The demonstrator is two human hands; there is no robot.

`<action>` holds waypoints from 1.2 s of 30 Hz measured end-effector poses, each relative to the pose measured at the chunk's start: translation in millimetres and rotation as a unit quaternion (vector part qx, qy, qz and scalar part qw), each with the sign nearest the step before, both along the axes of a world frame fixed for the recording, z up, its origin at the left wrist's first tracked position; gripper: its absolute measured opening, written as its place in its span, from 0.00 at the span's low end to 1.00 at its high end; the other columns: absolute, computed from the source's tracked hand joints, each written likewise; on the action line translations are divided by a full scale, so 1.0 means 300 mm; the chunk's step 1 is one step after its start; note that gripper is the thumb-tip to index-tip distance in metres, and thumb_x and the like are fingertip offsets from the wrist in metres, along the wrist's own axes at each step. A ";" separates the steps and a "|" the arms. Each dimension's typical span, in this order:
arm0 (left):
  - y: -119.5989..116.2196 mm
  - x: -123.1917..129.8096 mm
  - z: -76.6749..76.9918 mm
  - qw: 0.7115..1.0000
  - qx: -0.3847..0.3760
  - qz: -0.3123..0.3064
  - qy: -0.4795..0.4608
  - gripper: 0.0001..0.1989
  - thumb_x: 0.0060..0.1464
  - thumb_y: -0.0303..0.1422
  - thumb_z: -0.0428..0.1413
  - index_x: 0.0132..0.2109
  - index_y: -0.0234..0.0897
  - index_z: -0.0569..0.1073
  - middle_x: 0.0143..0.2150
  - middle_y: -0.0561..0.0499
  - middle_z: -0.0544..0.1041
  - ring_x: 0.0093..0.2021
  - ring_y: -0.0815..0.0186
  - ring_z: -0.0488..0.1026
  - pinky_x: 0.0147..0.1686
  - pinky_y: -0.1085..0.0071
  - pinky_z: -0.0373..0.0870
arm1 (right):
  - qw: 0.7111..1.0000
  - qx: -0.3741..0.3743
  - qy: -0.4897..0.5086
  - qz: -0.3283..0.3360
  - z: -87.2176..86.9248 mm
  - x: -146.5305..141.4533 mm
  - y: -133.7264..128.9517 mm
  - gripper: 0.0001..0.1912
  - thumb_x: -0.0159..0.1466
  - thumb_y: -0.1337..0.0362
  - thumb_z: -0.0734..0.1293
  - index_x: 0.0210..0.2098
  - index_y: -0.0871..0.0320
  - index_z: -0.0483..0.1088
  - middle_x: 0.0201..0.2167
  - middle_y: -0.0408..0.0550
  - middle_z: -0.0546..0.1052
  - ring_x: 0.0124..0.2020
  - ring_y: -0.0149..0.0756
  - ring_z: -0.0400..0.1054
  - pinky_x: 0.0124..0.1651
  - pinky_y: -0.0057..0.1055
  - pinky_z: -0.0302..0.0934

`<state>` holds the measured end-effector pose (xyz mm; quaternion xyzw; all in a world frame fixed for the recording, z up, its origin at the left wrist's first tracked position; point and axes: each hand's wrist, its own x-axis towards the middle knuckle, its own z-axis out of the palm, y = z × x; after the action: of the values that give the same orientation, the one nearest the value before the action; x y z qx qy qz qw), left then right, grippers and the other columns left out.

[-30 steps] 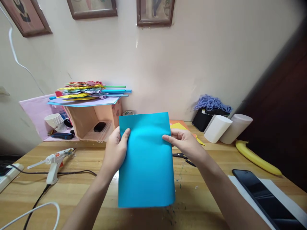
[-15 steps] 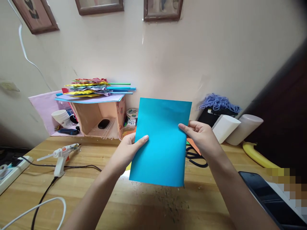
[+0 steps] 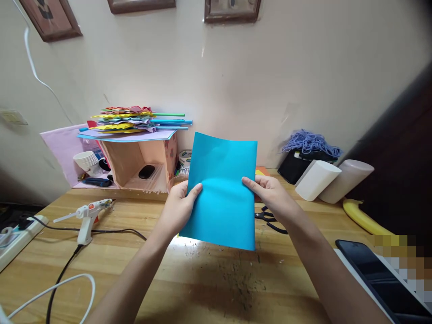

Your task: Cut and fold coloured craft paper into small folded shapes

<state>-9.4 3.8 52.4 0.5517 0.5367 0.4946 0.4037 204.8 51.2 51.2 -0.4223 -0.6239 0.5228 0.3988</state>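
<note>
Head view | left grip (image 3: 177, 204) and right grip (image 3: 274, 194) pinching blue sheet (image 3: 221, 198) by opposite edges | scissors (image 3: 262, 215) near right grip

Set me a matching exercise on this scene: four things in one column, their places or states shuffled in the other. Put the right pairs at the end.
Column one
1. blue sheet
2. glue gun
3. purple yarn
4. phone

Column two
A. heaped on top of a black container
B. lying flat with a dark screen, at the lower right of the view
C. on the table at the left, a black cord at its handle
D. gripped at its two sides by the left hand and the right hand

Right pairs: 1-D, 2-C, 3-A, 4-B
</note>
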 end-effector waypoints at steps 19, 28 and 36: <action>0.018 -0.019 -0.008 0.999 -0.031 -0.005 -0.023 0.16 0.47 0.45 0.55 0.34 0.35 0.71 0.30 0.50 0.74 0.26 0.68 0.69 0.25 0.74 0.66 | 0.999 -0.004 -0.006 0.038 0.019 0.011 -0.015 0.19 0.53 0.52 0.68 0.37 0.60 0.68 0.31 0.48 0.74 0.30 0.35 0.68 0.29 0.28 0.64; 0.037 -0.019 -0.028 0.997 0.054 0.044 0.022 0.17 0.51 0.44 0.52 0.37 0.33 0.70 0.33 0.49 0.74 0.30 0.65 0.68 0.26 0.74 0.64 | 0.998 0.014 -0.057 -0.025 -0.029 -0.018 -0.003 0.21 0.51 0.47 0.66 0.22 0.58 0.59 0.19 0.41 0.66 0.23 0.31 0.65 0.23 0.25 0.58; 0.043 -0.010 -0.035 0.993 0.090 0.075 0.025 0.17 0.52 0.43 0.51 0.42 0.34 0.71 0.36 0.48 0.75 0.34 0.63 0.70 0.28 0.73 0.65 | 0.999 -0.001 0.010 0.038 -0.048 -0.043 0.003 0.19 0.56 0.49 0.64 0.30 0.60 0.64 0.24 0.44 0.71 0.24 0.30 0.66 0.28 0.27 0.61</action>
<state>-12.3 16.8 41.9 0.5559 0.5398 0.5559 0.3011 192.1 52.0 36.8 -0.3941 -0.6347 0.5423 0.3843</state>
